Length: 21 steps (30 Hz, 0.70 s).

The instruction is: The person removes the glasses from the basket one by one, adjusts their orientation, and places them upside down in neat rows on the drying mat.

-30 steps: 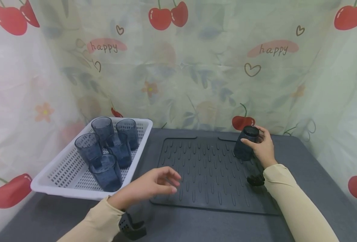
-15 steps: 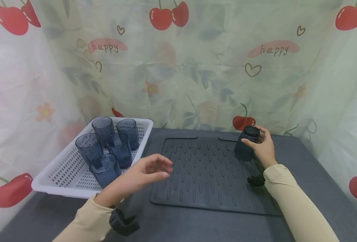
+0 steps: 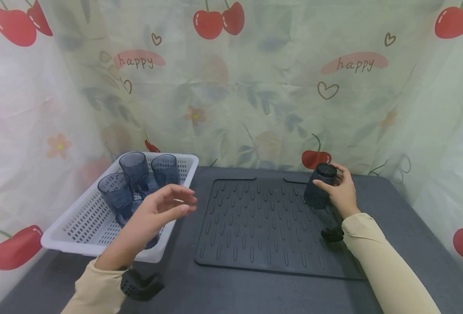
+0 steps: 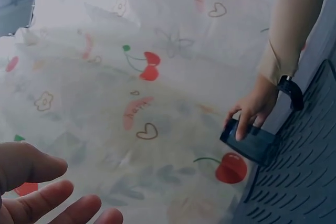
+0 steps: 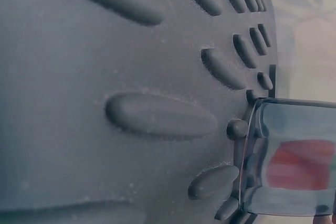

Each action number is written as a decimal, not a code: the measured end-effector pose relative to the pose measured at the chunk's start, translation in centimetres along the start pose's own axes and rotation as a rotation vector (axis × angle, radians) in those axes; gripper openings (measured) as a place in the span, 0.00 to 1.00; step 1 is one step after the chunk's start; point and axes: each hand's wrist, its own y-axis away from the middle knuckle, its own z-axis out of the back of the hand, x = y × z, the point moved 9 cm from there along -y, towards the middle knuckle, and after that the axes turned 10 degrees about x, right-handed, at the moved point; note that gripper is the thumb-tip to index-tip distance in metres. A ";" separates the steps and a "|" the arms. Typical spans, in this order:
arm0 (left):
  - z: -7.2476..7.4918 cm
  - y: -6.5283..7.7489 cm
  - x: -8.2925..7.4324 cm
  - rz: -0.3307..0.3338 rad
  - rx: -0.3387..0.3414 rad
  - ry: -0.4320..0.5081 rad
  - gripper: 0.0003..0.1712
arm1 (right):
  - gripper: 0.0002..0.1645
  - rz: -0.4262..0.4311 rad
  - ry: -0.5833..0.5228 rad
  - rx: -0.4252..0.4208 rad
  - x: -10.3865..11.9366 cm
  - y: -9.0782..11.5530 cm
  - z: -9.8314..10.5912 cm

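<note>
My right hand (image 3: 342,192) grips a blue-tinted drinking glass (image 3: 317,189) upside down, its base up, at the back right of the dark ribbed drying mat (image 3: 255,226). In the right wrist view the glass (image 5: 294,156) has its rim down at the mat's ridges. My left hand (image 3: 153,220) hangs over the front right part of a white plastic basket (image 3: 74,248), fingers loosely bent and holding nothing. Several blue glasses (image 3: 115,192) stand rim up in the basket; the left hand hides part of the nearer ones.
A grey tabletop (image 3: 231,292) runs under the basket and mat. Behind and at both sides hangs a curtain (image 3: 231,122) printed with cherries. Black wrist devices (image 3: 141,285) sit under both wrists.
My left hand has moved left, from above the mat's left edge to over the basket. The right hand and its glass have stayed where they were.
</note>
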 end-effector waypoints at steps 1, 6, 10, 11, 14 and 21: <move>0.4 0.2 -0.1 -0.003 -0.016 0.001 0.19 | 0.53 0.000 -0.001 0.000 0.0 0.0 0.0; 2.2 1.4 -0.6 -0.023 -0.088 0.013 0.20 | 0.53 0.002 0.000 0.001 0.0 0.0 0.0; 3.4 2.2 -1.1 -0.052 -0.139 0.013 0.18 | 0.53 0.005 0.000 0.002 0.0 -0.1 0.0; 3.7 2.4 -1.2 -0.059 -0.151 0.018 0.18 | 0.53 0.007 0.001 0.001 0.0 -0.1 0.0; 4.4 3.0 -1.3 -0.078 -0.188 0.041 0.17 | 0.53 0.009 0.000 0.001 0.1 -0.1 0.0; 6.1 3.9 -1.3 -0.153 -0.281 0.089 0.15 | 0.53 0.008 0.001 0.005 0.0 -0.1 0.0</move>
